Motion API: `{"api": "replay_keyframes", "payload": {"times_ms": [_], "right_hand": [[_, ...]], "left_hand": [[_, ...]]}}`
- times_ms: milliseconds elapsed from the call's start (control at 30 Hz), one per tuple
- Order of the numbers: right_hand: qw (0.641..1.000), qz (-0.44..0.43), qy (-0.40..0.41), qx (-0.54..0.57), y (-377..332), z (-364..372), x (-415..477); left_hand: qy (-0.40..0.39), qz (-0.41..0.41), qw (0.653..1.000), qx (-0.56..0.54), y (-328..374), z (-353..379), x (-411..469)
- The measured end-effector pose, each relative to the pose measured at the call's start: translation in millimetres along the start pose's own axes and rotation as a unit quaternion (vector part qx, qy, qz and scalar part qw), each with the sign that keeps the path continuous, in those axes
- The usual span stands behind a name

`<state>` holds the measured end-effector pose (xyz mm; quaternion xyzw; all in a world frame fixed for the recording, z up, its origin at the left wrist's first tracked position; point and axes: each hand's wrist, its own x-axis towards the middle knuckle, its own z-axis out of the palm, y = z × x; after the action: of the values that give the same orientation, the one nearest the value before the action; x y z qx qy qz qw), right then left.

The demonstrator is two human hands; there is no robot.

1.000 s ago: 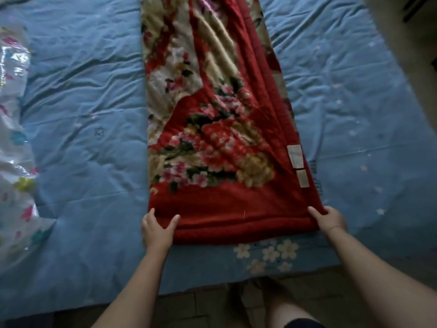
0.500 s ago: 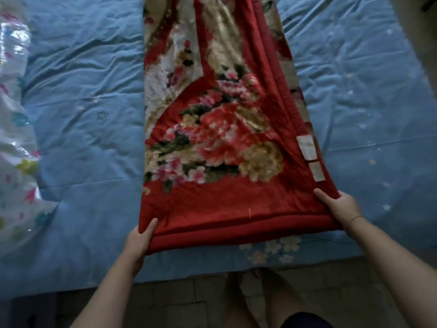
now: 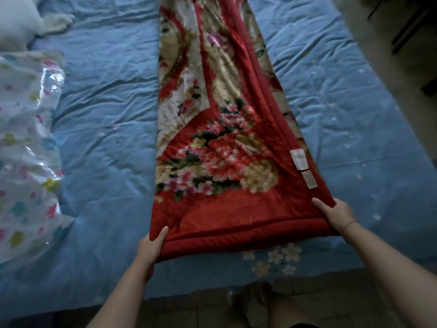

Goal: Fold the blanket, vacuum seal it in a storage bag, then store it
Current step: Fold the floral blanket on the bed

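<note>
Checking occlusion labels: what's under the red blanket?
The blue bedsheet shows around the blanket; printed flowers peek out at its near edge. The sheet beneath is hidden.

A red blanket [image 3: 222, 143] with a flower pattern lies folded into a long narrow strip down the middle of a bed [image 3: 106, 110] covered in a wrinkled blue sheet. The left hand [image 3: 151, 247] grips the near left corner of the blanket, thumb on top and fingers underneath. The right hand [image 3: 337, 215] holds the near right corner, thumb lying on the red border. Two white labels [image 3: 302, 166] are sewn along the blanket's right edge, just beyond the right hand. A clear plastic storage bag [image 3: 26, 143] printed with small coloured flowers lies on the left side of the bed, well apart from the blanket. A tiled floor [image 3: 189, 313] shows at the bed's near edge.
</note>
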<state>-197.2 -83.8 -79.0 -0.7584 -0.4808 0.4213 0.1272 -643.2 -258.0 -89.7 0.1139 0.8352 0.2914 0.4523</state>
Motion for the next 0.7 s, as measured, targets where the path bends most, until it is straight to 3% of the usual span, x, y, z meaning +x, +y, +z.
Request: {"api": "replay_keyframes", "payload": {"times_ms": [267, 467, 700], "right_hand": [[0.992, -0.035, -0.018, 0.118, -28, -36, -54], [0.995, -0.049, -0.018, 0.090, 16, -49, -101], [0.997, -0.033, -0.053, 0.046, 87, -78, -167]], "left_hand": [[0.002, 0.072, 0.997, -0.039, 18, -29, -59], [0.019, 0.092, 0.996, 0.009, -19, -34, -128], [0.005, 0.057, 0.997, 0.056, -97, -23, -201]]}}
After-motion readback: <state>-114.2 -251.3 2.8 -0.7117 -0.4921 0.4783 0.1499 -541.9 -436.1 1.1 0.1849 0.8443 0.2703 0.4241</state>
